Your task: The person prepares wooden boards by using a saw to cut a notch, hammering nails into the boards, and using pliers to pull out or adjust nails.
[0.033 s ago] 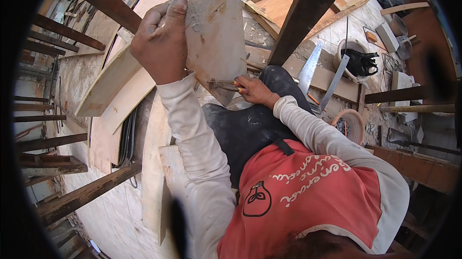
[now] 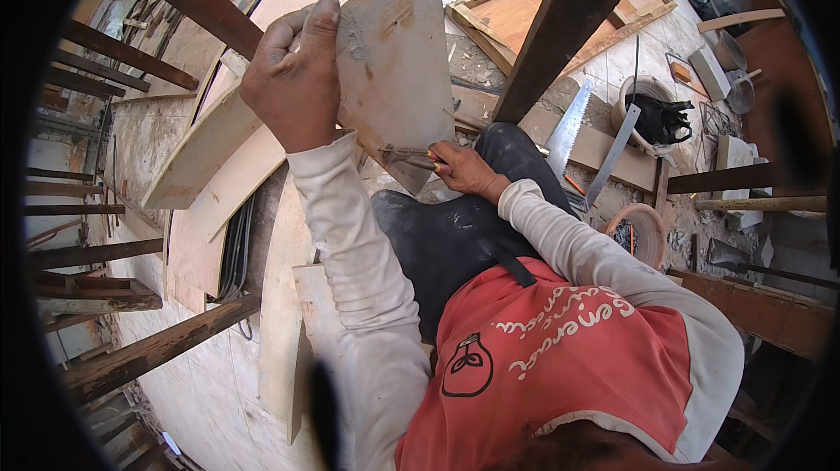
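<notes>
My left hand (image 2: 296, 73) is closed on the upper left edge of a pale, dusty wooden board (image 2: 398, 51), fingers wrapped round it. The board stands tilted in front of me, its lower corner close to my dark trousers. In my right hand (image 2: 473, 170) is a pair of pincers (image 2: 411, 156) with red and yellow handles. Their jaws are at the board's lower left edge. What the jaws grip, if anything, is too small to tell.
Dark wooden posts (image 2: 569, 29) rise around me. On the right lie a handsaw (image 2: 569, 130), a pot with a black bag (image 2: 662, 117) and an orange-brown bowl (image 2: 646, 235). Curved plywood strips (image 2: 197, 252) lie on the left, and a framed panel (image 2: 525, 12) on the floor ahead.
The whole view has shifted very slightly. Both hands keep their grips, and the pincers stay at the same edge of the board.
</notes>
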Motion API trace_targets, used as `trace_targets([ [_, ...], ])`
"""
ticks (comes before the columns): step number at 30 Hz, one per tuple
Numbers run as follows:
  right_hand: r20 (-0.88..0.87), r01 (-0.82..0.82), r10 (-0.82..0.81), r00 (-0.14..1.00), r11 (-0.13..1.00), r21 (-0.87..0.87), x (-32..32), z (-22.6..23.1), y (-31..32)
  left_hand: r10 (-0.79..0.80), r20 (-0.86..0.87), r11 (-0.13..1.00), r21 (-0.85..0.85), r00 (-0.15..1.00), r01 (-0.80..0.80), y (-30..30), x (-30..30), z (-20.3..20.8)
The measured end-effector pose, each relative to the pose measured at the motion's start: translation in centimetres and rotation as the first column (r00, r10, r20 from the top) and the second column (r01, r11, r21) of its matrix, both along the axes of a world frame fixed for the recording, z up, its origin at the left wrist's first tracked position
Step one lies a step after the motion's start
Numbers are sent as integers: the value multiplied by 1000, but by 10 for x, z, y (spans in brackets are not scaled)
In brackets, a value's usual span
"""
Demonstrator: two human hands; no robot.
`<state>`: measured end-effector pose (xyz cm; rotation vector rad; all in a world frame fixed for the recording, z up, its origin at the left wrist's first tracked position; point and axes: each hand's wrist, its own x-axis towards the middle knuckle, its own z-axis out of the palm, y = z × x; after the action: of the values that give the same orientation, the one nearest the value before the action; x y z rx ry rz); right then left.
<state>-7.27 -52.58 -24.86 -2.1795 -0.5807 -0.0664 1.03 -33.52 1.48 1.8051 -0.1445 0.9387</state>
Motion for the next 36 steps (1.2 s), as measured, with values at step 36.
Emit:
trace_targets([
  [36, -163, -64, -10, 987, 894, -444, -103, 149, -71, -219, 44, 923, -315, 975, 222, 72, 2, 58],
])
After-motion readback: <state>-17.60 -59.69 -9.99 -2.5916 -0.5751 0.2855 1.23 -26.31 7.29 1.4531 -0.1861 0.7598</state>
